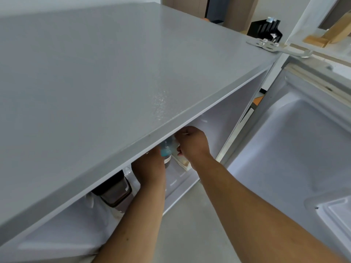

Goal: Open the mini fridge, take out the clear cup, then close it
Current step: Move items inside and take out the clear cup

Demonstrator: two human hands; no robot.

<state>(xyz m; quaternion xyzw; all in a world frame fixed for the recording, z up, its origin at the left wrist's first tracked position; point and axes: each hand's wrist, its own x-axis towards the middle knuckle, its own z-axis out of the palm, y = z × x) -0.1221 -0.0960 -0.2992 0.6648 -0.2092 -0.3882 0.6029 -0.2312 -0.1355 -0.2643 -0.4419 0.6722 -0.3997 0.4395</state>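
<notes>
The mini fridge (114, 76) has a grey top and I look down on it; its door (296, 149) is swung open to the right. Both my arms reach into the top compartment. My right hand (192, 144) is curled, its fingers closed on a pale translucent thing that looks like the clear cup (175, 142), mostly hidden by the hand and the fridge's top edge. My left hand (150, 168) is further left and lower, and its fingers are hidden under the top edge. A bottle with a blue label (166, 151) stands between the two hands.
A dark container with a clear lid (115, 192) sits in the fridge left of my left arm, with a small clear item (127, 170) beside it. A flat pale box (183, 162) lies under my right hand. The door's hinge bracket (269, 45) is at the top right. Grey floor (190, 224) lies below.
</notes>
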